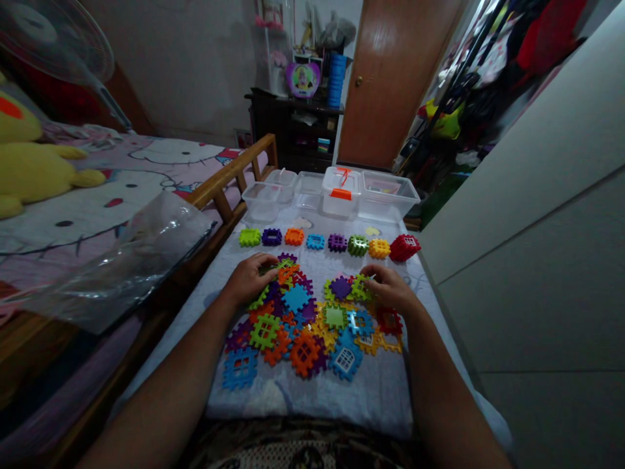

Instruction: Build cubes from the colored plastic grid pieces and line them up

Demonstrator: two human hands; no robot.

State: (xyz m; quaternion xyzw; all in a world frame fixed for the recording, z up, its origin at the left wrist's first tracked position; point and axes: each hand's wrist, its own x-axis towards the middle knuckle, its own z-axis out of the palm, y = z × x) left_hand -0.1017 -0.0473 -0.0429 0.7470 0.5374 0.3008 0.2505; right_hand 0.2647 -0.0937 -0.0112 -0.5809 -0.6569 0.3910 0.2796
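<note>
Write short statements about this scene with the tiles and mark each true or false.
Both the left hand and the right hand touch the pile of colourful tiles. True.
The row of cubes ends on the right with a red cube. True.
The plush toy on the bed is blue. False: it is yellow.
The box with the orange latch stands between the hands. False: it stands beyond the row of cubes.

A pile of tiles (pixel 296 298) lies before a row of cubes (pixel 336 243), with tubs (pixel 385 195) behind them.
</note>
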